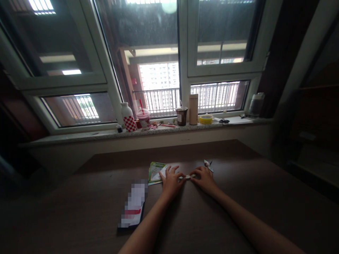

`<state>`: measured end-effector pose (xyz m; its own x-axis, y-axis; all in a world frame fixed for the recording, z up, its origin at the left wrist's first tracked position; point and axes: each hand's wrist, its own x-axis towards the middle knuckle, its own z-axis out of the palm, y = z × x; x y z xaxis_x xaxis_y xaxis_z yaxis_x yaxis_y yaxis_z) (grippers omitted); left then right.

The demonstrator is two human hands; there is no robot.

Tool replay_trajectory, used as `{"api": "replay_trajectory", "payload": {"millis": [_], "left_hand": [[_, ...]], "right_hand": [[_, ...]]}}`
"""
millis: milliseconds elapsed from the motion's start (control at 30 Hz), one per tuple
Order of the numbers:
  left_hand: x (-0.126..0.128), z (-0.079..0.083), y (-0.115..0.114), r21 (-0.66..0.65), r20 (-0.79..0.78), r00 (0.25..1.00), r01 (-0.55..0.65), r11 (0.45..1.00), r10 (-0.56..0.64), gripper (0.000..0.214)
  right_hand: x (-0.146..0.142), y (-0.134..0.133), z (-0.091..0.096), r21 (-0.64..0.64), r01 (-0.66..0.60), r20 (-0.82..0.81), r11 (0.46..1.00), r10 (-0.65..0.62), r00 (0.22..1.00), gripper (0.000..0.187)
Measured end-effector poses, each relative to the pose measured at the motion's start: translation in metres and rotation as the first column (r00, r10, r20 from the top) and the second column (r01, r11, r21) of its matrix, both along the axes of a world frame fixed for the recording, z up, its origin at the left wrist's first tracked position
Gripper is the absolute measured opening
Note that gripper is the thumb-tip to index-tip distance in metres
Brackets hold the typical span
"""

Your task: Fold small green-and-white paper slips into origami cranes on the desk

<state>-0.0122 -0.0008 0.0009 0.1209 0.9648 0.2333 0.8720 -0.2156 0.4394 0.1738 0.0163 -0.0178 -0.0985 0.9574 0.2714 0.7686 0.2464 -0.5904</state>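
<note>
Over the brown table [87,211], my left hand [171,180] and my right hand [204,180] face each other with thumb and forefinger pinched. Between them is a small pale strip [188,176], one end in each hand; it is too small to name more exactly. The other fingers of my left hand are spread above a green-and-white printed packet [153,170] and a white piece of paper [162,173]. Just beyond my right hand lies a small crumpled white and dark scrap [208,164], partly covered by the fingers.
A dark-edged phone-like slab [134,204], its face blurred out, lies left of my left forearm. On the windowsill [106,135] stand a checkered bottle [129,119], a pink drink cup [143,120], a dark drink cup [181,116], a tan box [193,110] and yellow tape [206,120].
</note>
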Motion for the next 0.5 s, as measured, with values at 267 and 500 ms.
{"api": "replay_trajectory", "payload": {"millis": [267, 500], "left_hand": [[0.0023, 0.0030, -0.0018, 0.035, 0.015, 1.000, -0.003, 0.999, 0.003, 0.014], [0.0049, 0.0080, -0.0041, 0.055, 0.028, 1.000, 0.008, 0.998, -0.009, 0.015]], "right_hand": [[0.0003, 0.0016, -0.0013, 0.064, -0.024, -0.067, 0.998, 0.028, 0.997, 0.018], [0.0004, 0.0034, -0.0021, 0.160, -0.057, -0.028, 0.985, 0.062, 0.998, 0.010]]}}
